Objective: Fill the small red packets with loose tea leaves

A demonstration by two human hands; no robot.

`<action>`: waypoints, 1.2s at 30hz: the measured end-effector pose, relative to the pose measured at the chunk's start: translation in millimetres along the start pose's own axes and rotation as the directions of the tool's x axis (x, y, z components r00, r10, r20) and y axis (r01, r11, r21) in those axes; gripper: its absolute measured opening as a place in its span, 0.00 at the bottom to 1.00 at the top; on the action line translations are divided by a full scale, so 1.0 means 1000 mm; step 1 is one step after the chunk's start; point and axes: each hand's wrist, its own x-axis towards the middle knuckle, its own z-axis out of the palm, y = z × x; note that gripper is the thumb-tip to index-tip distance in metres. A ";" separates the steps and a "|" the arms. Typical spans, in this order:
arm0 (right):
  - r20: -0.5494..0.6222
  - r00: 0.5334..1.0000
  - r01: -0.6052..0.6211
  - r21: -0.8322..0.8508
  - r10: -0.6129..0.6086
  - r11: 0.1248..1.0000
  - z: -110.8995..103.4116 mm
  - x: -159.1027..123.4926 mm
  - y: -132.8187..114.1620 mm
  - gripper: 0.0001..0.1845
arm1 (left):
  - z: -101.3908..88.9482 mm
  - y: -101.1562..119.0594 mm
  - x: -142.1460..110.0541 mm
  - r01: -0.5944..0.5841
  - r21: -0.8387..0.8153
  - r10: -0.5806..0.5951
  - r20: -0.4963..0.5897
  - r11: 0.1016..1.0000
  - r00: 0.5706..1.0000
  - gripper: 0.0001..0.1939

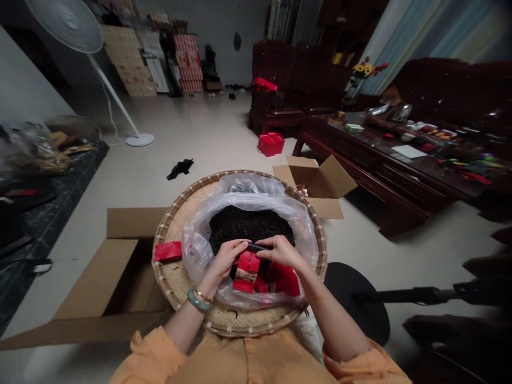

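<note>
My left hand [227, 258] and my right hand [281, 252] together hold a small red packet [247, 272] by its open top, fingers pinched on the rim. The packet hangs over a clear plastic bag [200, 234] filled with dark loose tea leaves [248, 224]. The bag rests on a round woven bamboo tray [176, 272] on my lap. More red packets [286, 280] lie in the bag under my right wrist. Another red packet [168, 250] lies on the tray at the left.
A large open cardboard box [116, 277] sits on the floor at my left, a smaller open box [316, 184] beyond the tray. A dark wooden table [400, 176] runs along the right. A standing fan [80, 32] is far left; a black stand [360, 298] at right.
</note>
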 end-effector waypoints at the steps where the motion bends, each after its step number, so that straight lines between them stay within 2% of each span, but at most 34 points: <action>1: 0.006 1.000 0.005 0.007 -0.005 1.000 0.001 0.000 0.001 0.19 | 0.000 0.000 0.000 -0.005 0.000 0.005 0.003 1.000 1.000 0.21; 11: 0.062 0.998 0.017 0.050 -0.020 0.999 0.000 0.005 0.008 0.20 | 0.005 0.003 -0.001 -0.035 -0.029 0.035 -0.007 0.999 0.999 0.20; 17: 0.047 0.999 0.013 0.056 -0.016 0.998 0.000 0.004 0.009 0.20 | 0.007 0.004 0.000 -0.033 -0.031 0.033 -0.027 0.999 0.999 0.21; 21: 0.034 0.999 0.017 0.043 -0.019 0.999 0.000 0.004 0.009 0.21 | 0.006 0.004 0.001 -0.048 -0.001 0.048 -0.005 0.999 0.999 0.20; 28: 0.013 0.998 0.055 0.040 -0.056 0.998 -0.002 0.000 0.006 0.17 | 0.005 0.004 0.003 -0.064 0.011 0.064 0.015 0.998 0.998 0.18; 33: -0.023 0.999 0.044 0.023 -0.043 0.999 0.000 -0.002 0.008 0.18 | 0.005 0.007 0.002 0.000 0.059 -0.002 0.022 0.998 1.000 0.21; 36: -0.062 0.998 0.033 0.039 -0.030 0.999 -0.001 -0.002 0.012 0.19 | 0.007 0.006 -0.002 0.037 0.027 -0.040 0.106 0.999 0.994 0.24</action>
